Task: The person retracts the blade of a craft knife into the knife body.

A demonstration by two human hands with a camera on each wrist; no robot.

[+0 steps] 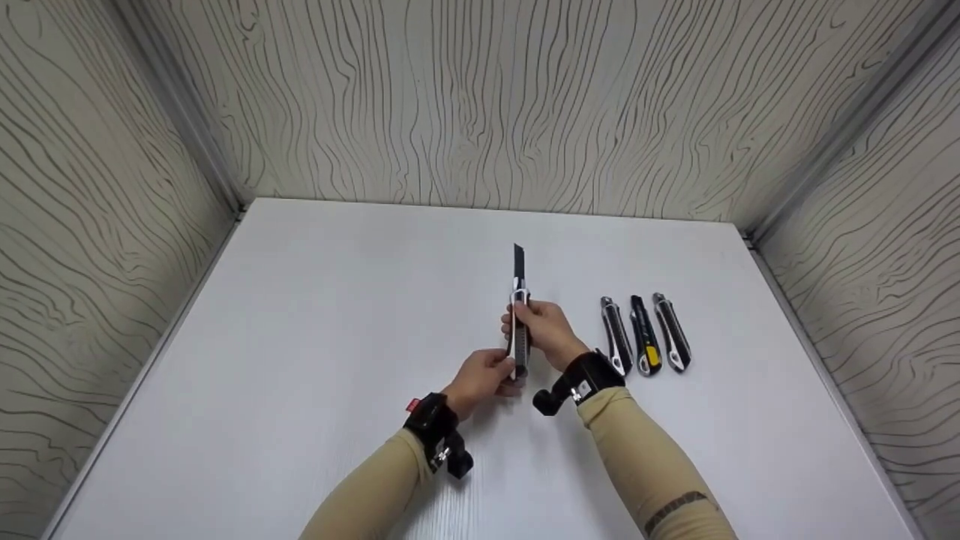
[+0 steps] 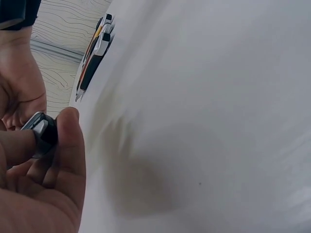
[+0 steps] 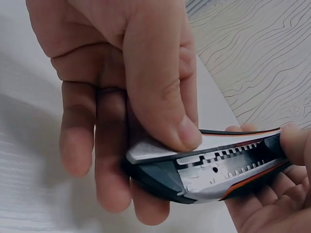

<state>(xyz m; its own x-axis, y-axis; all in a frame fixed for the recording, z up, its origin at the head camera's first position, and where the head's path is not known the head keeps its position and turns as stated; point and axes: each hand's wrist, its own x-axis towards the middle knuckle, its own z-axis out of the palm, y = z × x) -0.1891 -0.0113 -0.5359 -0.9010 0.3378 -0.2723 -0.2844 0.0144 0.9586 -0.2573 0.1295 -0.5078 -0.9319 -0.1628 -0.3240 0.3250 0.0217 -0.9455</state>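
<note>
A utility knife [image 1: 519, 346] with a silver and black body stands between both hands, its long dark blade [image 1: 519, 262] extended away from me. My left hand [image 1: 484, 375] pinches the tail end between thumb and fingers. Further forward, my right hand [image 1: 551, 330] grips the body, its thumb lying along the slider track. In the right wrist view the knife [image 3: 209, 170] shows its toothed metal channel and orange trim, with the right thumb [image 3: 295, 143] by the dark slider. The left wrist view shows only the tail end of the knife [image 2: 43, 128]; its blade is hidden there.
Three more utility knives lie side by side at the right on the white table [image 1: 337, 315]: a silver and black one [image 1: 617, 337], a black one with a yellow patch [image 1: 643, 334] and another silver and black one [image 1: 673, 334]. Wood-patterned panels [image 1: 480, 105] enclose the table.
</note>
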